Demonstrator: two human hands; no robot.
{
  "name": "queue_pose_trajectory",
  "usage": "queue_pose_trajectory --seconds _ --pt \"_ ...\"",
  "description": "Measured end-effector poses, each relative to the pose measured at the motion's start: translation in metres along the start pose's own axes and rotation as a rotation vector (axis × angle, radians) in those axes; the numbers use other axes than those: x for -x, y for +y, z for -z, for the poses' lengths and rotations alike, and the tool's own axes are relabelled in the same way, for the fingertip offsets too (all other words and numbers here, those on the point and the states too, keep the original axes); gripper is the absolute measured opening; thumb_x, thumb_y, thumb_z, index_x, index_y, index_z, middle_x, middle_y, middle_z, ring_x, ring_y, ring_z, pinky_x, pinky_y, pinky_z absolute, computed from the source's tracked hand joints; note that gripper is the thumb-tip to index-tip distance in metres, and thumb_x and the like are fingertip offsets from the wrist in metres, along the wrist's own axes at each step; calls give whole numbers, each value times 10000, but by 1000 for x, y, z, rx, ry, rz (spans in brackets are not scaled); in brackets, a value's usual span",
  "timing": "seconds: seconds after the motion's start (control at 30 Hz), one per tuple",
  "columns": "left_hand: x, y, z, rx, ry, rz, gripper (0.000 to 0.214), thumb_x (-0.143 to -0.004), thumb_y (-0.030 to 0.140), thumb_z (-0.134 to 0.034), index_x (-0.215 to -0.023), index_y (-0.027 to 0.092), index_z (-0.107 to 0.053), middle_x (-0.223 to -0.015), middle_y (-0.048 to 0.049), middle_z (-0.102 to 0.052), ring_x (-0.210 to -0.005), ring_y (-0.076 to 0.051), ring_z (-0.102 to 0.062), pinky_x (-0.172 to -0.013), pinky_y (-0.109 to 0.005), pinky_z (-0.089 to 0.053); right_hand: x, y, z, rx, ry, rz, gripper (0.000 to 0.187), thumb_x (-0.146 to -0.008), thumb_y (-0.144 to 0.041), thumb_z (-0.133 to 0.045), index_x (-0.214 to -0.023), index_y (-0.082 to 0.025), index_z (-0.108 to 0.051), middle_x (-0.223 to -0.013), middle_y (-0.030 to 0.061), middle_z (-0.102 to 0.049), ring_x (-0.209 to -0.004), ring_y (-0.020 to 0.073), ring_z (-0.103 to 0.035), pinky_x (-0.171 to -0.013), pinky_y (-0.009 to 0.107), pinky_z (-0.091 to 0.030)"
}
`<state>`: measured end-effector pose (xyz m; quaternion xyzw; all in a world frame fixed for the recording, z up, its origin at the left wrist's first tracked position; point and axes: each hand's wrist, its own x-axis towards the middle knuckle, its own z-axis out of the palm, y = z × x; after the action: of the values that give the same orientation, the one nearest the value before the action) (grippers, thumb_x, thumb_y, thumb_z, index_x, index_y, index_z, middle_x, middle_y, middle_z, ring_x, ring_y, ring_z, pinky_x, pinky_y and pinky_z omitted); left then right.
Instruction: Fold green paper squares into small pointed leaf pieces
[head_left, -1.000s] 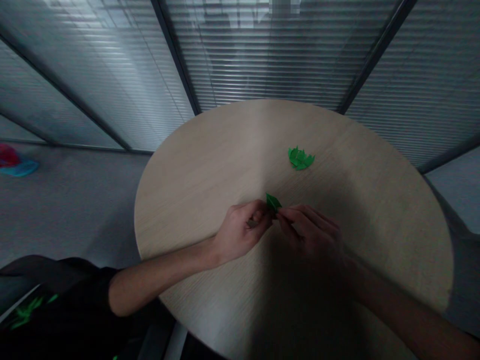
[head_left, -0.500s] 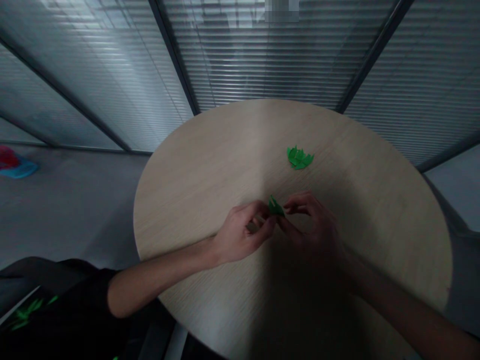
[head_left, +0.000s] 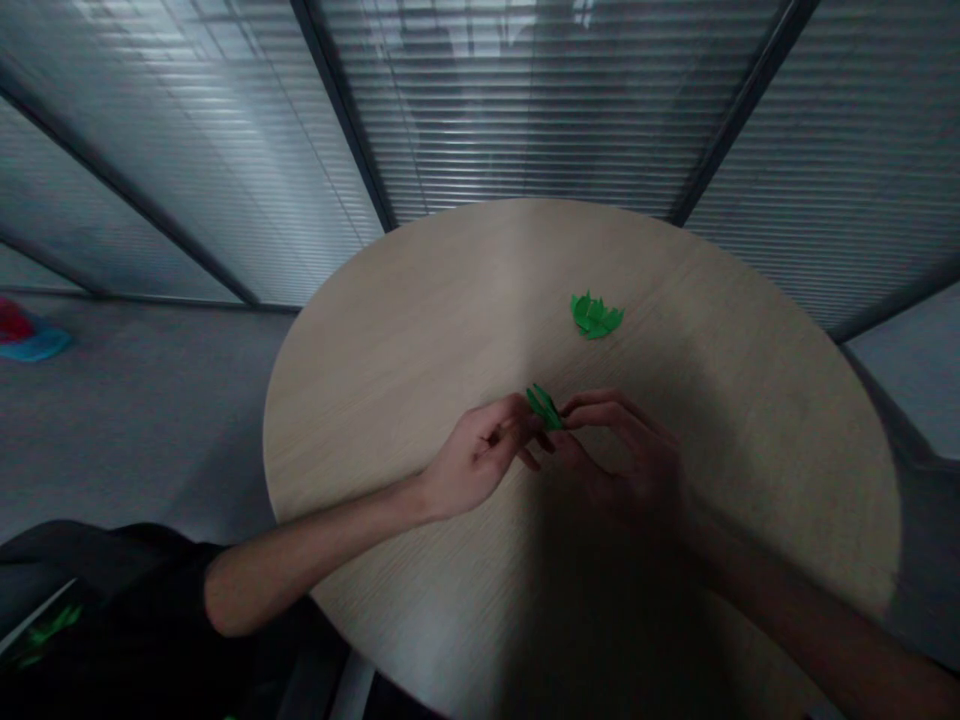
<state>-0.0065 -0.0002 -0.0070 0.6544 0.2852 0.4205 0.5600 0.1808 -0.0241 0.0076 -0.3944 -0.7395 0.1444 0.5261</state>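
A small folded green paper piece (head_left: 543, 406) is pinched between both my hands just above the round wooden table (head_left: 420, 310). My left hand (head_left: 480, 456) grips it from the left with thumb and fingertips. From the right, my right hand (head_left: 622, 450) holds it with curled fingers, in shadow. A small pile of similar green folded pieces (head_left: 595, 315) lies on the table beyond my hands, apart from them.
Window blinds with dark frames (head_left: 337, 110) stand right behind the table's far edge. Grey carpet lies to the left, with a red and blue object (head_left: 26, 335) at the far left. Green scraps (head_left: 45, 630) show at the lower left by my dark sleeve.
The green piece has been turned and refolded between my fingers, and now looks narrower. Both hands stayed near the table's middle, and the right hand's fingers curled more over the piece.
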Motion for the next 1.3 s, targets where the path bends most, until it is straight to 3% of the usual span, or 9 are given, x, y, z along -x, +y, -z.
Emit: queue_pose_trajectory --seconds 0.27,0.53,0.77,0.87,1.0,1.3 --pt "1 -1 1 17 -3 47 186 -1040 265 -517 -944 137 -611 -820 -33 -661 -676 -109 -676 -617 -214 -652 0 -1 0 -326 -20 -325 92 -876 -188 -754 -900 -222 -672 -897 20 -736 -804 165 -743 -761 313 -636" --pt "3 1 2 -31 -11 33 214 -1054 309 -500 -953 139 -583 -825 -47 -677 -666 -120 -691 -609 -231 -632 1 0 0 -316 -8 -351 64 -860 -172 -759 -841 -225 -730 -896 28 -720 -836 162 -714 -766 297 -595" --pt "5 1 1 -123 -12 92 229 -1057 341 -499 -939 150 -548 -768 -49 -701 -629 -122 -688 -565 -223 -577 4 1 -4 -442 9 -591 162 -834 -284 -810 -916 -218 -687 -835 23 -733 -746 168 -727 -692 296 -615" --pt "6 2 2 -157 -16 99 240 -1059 353 -489 -943 152 -551 -734 -41 -696 -615 -121 -675 -559 -224 -552 2 1 -3 -497 -59 -668 206 -839 -320 -796 -984 -207 -703 -884 47 -752 -765 179 -730 -699 310 -619" --pt "5 3 2 -180 -15 110 261 -1056 380 -487 -922 163 -541 -680 -24 -671 -588 -122 -647 -529 -223 -508 -1 2 -1 -536 -195 -733 174 -880 -360 -732 -910 -189 -728 -819 46 -738 -710 161 -689 -647 289 -584" --pt "2 8 1 -100 -31 153 321 -1058 398 -489 -837 168 -528 -629 -17 -656 -549 -113 -612 -512 -217 -446 -7 2 4 -619 -240 -873 230 -822 -396 -774 -773 -183 -703 -733 11 -679 -675 136 -628 -643 271 -528"
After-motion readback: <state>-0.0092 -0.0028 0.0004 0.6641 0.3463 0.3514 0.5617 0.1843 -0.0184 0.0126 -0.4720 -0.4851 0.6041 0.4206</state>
